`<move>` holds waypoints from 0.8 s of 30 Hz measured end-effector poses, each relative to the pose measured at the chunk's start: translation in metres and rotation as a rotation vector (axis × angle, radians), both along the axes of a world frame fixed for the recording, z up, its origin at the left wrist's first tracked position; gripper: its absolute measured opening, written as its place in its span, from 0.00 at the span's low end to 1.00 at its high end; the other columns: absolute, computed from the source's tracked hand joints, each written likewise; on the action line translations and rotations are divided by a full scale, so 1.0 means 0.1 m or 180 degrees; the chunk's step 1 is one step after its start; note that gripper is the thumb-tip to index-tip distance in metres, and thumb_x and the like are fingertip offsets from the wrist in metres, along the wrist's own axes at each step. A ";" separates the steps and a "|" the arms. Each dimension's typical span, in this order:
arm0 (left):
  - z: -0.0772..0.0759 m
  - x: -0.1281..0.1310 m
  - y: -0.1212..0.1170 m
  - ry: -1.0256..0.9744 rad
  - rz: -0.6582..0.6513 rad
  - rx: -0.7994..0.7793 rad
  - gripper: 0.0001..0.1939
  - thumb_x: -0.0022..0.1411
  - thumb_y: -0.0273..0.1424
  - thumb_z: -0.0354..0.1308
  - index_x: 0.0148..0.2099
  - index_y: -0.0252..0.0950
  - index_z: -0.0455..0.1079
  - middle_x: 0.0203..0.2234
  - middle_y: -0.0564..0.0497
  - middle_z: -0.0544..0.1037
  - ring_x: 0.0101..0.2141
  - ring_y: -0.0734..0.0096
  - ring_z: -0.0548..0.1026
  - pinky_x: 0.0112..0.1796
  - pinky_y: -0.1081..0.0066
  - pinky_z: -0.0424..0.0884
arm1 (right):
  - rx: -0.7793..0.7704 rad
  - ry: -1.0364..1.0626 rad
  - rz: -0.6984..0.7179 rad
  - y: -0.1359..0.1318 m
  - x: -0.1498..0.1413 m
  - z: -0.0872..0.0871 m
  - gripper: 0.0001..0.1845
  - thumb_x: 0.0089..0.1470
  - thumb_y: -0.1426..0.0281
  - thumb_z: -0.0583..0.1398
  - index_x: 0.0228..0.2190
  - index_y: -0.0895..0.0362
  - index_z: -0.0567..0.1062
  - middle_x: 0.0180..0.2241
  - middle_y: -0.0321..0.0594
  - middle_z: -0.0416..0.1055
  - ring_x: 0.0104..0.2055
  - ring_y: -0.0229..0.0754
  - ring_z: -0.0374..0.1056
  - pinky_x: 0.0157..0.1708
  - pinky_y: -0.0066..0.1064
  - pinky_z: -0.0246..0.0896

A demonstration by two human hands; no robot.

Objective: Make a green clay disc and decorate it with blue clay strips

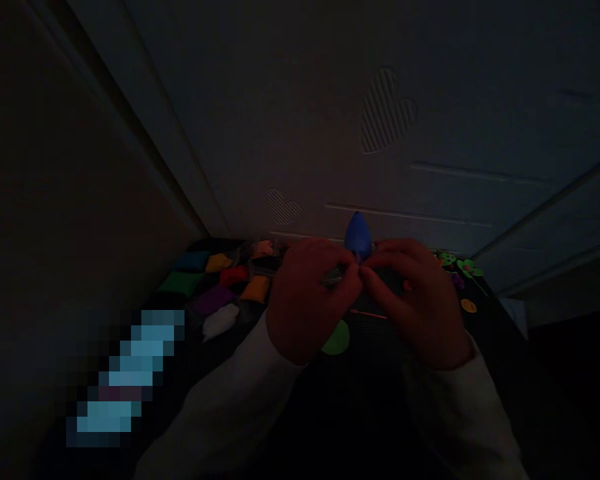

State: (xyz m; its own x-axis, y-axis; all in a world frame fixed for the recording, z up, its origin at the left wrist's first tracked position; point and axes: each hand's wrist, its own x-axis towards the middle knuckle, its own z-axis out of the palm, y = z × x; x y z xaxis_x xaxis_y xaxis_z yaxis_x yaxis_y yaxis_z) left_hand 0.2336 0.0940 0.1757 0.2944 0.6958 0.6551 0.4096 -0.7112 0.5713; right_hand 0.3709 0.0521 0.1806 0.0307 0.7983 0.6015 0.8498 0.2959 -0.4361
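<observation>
A blue piece of modelling clay (358,235), pointed at the top like a drop, stands up between my two hands at the middle of the head view. My left hand (310,300) is closed, its thumb and forefinger pinching at the lower end of the piece. From the other side, my right hand (417,297) pinches at the same spot with thumb and forefinger. Something pale, perhaps clear wrapping, shows at the fingertips, but the dim light hides the details. Below my left hand lies a light green round piece (336,338), partly covered.
Several coloured clay packets, among them a green packet (181,283) and a purple packet (214,300), lie at left on the dark table. A thin pinkish stick (369,313) lies between my hands. Green flower shapes (469,269) and a yellow disc (469,306) are at right. A blurred bright patch (130,373) shows lower left.
</observation>
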 end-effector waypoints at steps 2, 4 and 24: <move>0.00 0.01 0.00 0.0077 -0.0023 0.0103 0.02 0.52 0.25 0.53 0.28 0.37 0.66 0.26 0.53 0.73 0.34 0.70 0.69 0.40 0.66 0.64 | 0.0078 -0.0284 -0.0107 0.00 -0.01 0.00 0.04 0.46 0.68 0.59 0.27 0.53 0.72 0.36 0.39 0.69 0.41 0.43 0.64 0.49 0.46 0.48; -0.01 0.03 0.00 0.0125 -0.0062 0.0093 0.02 0.52 0.25 0.54 0.28 0.36 0.66 0.27 0.53 0.73 0.36 0.69 0.69 0.42 0.65 0.63 | 0.0118 -0.0529 -0.0204 0.00 -0.02 0.01 0.03 0.46 0.68 0.58 0.27 0.53 0.72 0.36 0.39 0.69 0.42 0.43 0.64 0.52 0.49 0.44; -0.13 0.06 0.14 0.0108 -0.0058 -0.0077 0.03 0.54 0.27 0.53 0.31 0.35 0.68 0.29 0.53 0.74 0.35 0.71 0.70 0.40 0.70 0.64 | 0.0178 -0.0359 -0.0267 0.09 -0.06 -0.13 0.04 0.48 0.69 0.57 0.30 0.53 0.70 0.42 0.37 0.71 0.48 0.44 0.64 0.56 0.52 0.30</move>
